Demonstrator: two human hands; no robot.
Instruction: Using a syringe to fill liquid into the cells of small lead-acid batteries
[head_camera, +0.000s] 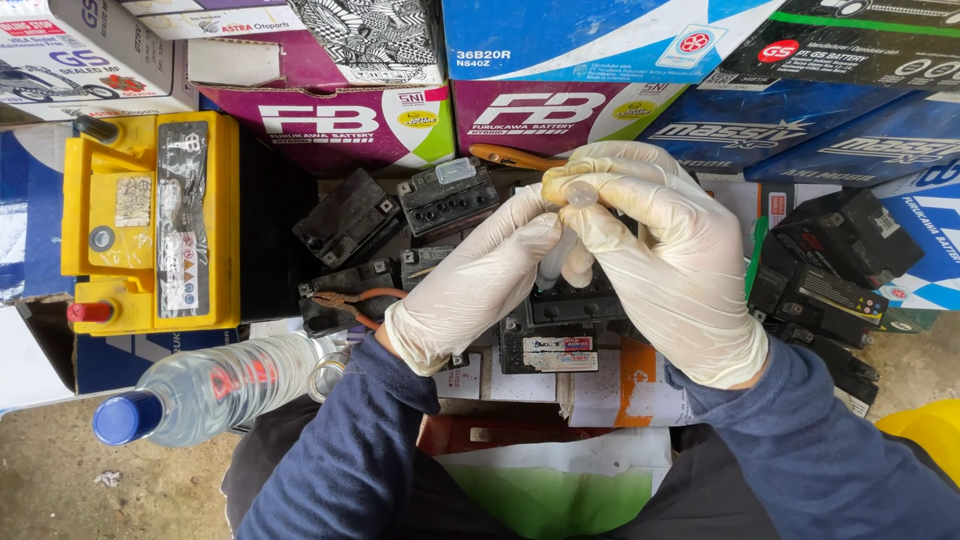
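Note:
Both my hands wear pale latex gloves and meet over a small black battery (572, 305). My right hand (668, 262) grips the top of a clear syringe (556, 258), its thumb and fingers closed round the plunger end (581, 193). My left hand (478, 282) pinches the syringe barrel lower down, near the battery's top. The syringe stands nearly upright, tip down; the tip is hidden behind my fingers. Several other small black batteries (448, 200) lie just beyond my hands.
A yellow car battery (152, 222) stands at the left. A clear plastic bottle with a blue cap (205, 388) lies on its side near my left arm. Stacked cardboard battery boxes (345, 120) line the back. More black batteries (835, 262) pile at the right.

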